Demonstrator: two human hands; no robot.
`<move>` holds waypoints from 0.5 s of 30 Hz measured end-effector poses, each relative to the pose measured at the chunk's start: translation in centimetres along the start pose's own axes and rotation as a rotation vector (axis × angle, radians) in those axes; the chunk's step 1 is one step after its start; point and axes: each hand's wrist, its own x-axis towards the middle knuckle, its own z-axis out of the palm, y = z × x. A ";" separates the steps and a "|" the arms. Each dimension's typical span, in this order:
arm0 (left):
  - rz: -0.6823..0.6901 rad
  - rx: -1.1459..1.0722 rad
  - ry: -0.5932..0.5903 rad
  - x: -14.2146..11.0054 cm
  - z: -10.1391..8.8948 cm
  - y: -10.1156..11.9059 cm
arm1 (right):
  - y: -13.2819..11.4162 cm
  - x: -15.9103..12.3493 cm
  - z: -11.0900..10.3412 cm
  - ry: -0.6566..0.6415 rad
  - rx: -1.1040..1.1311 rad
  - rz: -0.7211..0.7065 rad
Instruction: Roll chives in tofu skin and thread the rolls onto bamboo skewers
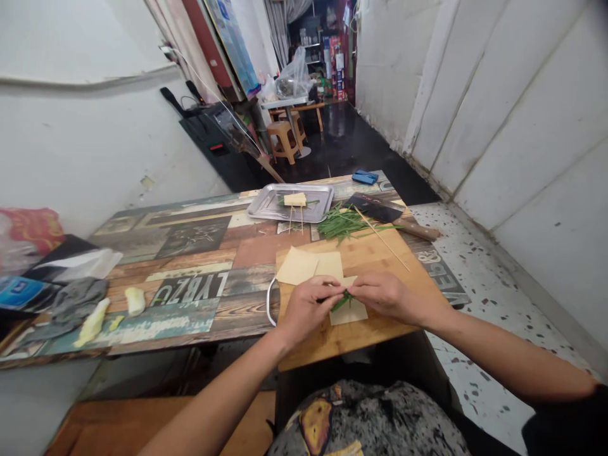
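My left hand [310,305] and my right hand [386,295] meet over a pale tofu-skin sheet [350,311] on the wooden cutting board [370,253]. Both hands have their fingers pinched together on a small bunch of green chives [341,302] lying on that sheet. Two more pale sheets [304,266] lie just beyond my hands. A pile of loose chives [342,223] rests at the board's far edge, with a thin bamboo skewer [382,239] beside it.
A metal tray [270,204] at the far side holds a skewered roll [295,200]. A cleaver [380,210] lies by the chives, a blue object [365,177] behind. Bags and pale scraps [134,301] sit at the left. Stools [285,140] stand down the corridor.
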 end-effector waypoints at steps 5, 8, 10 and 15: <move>0.330 0.296 -0.009 -1.4 1.1 -1.4 | 0.1 -1.5 1.0 -0.177 -0.149 -0.077; 0.422 0.419 -0.042 -1.5 1.1 -1.0 | -0.1 -2.1 1.5 -0.287 -0.211 -0.151; 0.420 0.486 -0.091 -1.5 0.8 -0.4 | -0.6 -2.2 1.5 -0.388 -0.214 -0.095; 0.372 0.555 -0.209 -1.9 0.4 0.2 | -2.1 -1.7 0.4 -0.581 -0.141 0.071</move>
